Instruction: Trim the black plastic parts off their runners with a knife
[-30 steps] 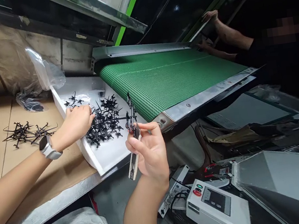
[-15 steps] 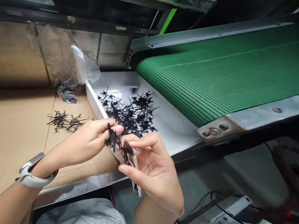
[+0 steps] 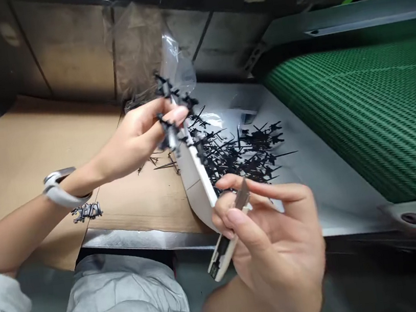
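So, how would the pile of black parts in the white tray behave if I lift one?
The black parts would probably snag each other, as their thin arms lie crossed. Each is likely light, being slim; the slender spikes may bend or snap.

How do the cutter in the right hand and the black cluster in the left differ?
The cutter is slim and straight; the black cluster is branching and jagged. The cutter has a pale handle, while the black cluster is dark. Both are hand-held.
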Demonstrator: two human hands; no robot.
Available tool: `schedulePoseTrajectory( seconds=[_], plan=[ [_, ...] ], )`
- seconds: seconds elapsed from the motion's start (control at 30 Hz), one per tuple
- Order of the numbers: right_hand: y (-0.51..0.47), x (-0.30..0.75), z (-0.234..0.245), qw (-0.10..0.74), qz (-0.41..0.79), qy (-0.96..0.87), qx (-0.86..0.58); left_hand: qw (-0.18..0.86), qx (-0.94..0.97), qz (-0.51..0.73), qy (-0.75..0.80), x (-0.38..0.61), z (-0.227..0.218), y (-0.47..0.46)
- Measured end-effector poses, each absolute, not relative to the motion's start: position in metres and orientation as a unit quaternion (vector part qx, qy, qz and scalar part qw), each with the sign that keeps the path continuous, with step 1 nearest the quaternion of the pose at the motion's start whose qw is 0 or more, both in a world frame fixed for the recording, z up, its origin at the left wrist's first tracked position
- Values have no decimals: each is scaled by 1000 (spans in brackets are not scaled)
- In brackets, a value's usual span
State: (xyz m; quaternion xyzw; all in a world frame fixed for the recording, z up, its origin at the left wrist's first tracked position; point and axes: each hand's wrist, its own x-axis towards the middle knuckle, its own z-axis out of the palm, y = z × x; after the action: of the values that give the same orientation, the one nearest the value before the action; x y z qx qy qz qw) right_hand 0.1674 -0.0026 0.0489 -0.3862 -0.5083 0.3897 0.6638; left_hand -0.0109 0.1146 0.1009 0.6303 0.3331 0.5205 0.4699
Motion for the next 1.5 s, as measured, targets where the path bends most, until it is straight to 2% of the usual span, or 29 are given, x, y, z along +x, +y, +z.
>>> schedulePoseTrajectory(
  seconds=[0.13, 0.23, 0.37, 0.6, 0.8, 1.07, 1.17, 1.33, 1.5],
  plan=[
    [-5, 153, 35, 649, 440, -509, -354, 482, 611, 516, 358, -52, 77, 66],
    [-4, 145, 26, 616, 474, -535, -332, 487, 551, 560, 381, -67, 49, 33],
    [-3, 143, 25, 570, 513, -553, -326, 445, 550, 605, 365, -60, 28, 23],
    [-12, 145, 30, 634, 464, -529, -320, 413, 568, 645, 301, -42, 29, 39],
    [-18, 138, 22, 660, 458, -522, -287, 402, 545, 647, 351, -35, 11, 17],
    [-17, 134, 6, 687, 285, -586, -322, 410, 535, 640, 368, -31, -10, -6],
    [-15, 133, 6, 673, 315, -583, -329, 436, 540, 636, 338, -31, -10, -3],
    [-10, 131, 6, 659, 439, -533, -298, 504, 508, 633, 294, -24, 0, 10],
    [-7, 130, 3, 638, 442, -559, -293, 533, 490, 607, 327, -24, -1, 8]
  ],
)
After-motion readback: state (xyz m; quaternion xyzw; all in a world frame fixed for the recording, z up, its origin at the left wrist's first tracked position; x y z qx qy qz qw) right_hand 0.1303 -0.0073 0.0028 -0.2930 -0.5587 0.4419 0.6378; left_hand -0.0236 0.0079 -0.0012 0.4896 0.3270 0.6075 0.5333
